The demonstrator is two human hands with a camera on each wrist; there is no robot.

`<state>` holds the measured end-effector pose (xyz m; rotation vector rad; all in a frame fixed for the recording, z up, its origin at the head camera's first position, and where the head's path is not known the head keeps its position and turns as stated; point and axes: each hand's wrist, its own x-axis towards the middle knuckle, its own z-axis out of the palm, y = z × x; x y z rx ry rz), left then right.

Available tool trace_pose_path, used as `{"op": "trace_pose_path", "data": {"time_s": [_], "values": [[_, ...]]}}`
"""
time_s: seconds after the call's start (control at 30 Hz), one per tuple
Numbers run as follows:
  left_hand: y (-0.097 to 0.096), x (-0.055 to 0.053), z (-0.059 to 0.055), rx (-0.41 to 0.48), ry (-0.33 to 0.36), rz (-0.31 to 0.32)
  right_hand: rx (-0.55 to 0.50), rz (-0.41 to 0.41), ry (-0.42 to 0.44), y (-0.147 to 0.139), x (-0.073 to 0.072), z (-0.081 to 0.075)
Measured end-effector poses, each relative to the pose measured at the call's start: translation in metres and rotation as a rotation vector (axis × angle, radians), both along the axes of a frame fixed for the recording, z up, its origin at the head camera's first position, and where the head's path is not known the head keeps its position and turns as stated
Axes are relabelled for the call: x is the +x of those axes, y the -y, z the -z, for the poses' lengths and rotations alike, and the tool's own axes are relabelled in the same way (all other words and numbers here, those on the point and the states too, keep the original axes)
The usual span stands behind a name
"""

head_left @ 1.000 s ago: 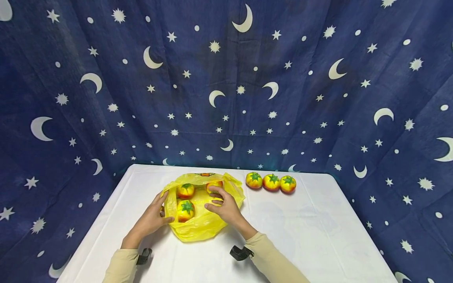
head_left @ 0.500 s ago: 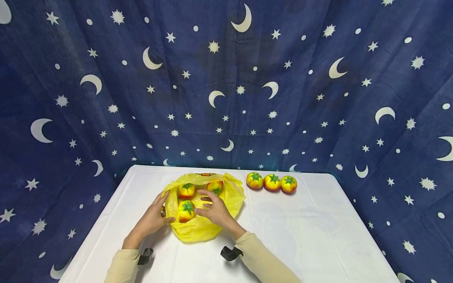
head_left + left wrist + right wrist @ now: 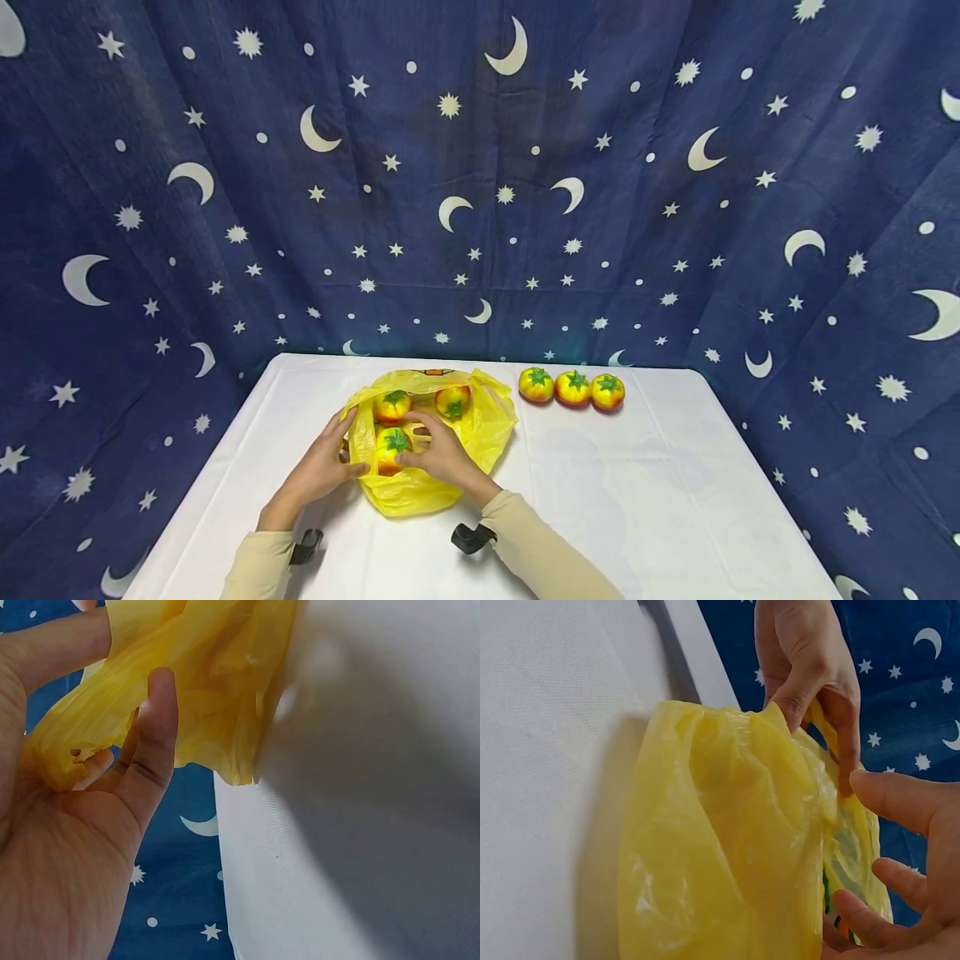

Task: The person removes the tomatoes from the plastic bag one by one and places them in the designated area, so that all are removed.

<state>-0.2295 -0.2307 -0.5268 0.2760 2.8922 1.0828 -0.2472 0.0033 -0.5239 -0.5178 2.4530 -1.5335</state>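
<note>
A yellow plastic bag [image 3: 422, 495] lies with its mouth spread, three red-and-yellow toy tomatoes inside. At the bag's left rim my left hand [image 3: 321, 467] holds the plastic; its thumb and fingers curl round the edge in the left wrist view, where the bag [image 3: 202, 690] hangs in folds. My right hand [image 3: 444, 455] reaches into the mouth with fingers spread, thumb right by the front tomato [image 3: 389, 458]. Behind that lies the back-left tomato [image 3: 392, 407], close to the fingertips. The back-right tomato [image 3: 453, 402] sits apart from both hands. In the right wrist view the bag's side hides most of the contents.
Three more toy tomatoes stand in a row right of the bag: a left one [image 3: 536, 386], a middle one [image 3: 572, 390] and a right one [image 3: 607, 392]. The white-clothed table [image 3: 675, 500] ends at a dark blue curtain [image 3: 480, 208] with moons and stars.
My right hand has moved left inside the bag, away from the back-right tomato and towards the front one. The back-right tomato now shows uncovered. My left hand has stayed at the rim.
</note>
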Motion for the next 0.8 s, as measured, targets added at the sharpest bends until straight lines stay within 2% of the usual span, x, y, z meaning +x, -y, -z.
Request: {"op": "trace_pose_path", "data": {"time_s": [0.27,0.53,0.8], "values": [[-0.002,0.001,0.001,0.009,0.004,-0.003,0.028,0.024,0.046,0.005,-0.001,0.010],[-0.002,0.002,0.002,0.015,-0.011,-0.004,0.031,0.009,0.068,0.008,-0.001,0.015],[-0.003,0.002,0.002,0.023,-0.002,-0.007,0.034,0.011,0.064,0.013,-0.003,0.020]]}}
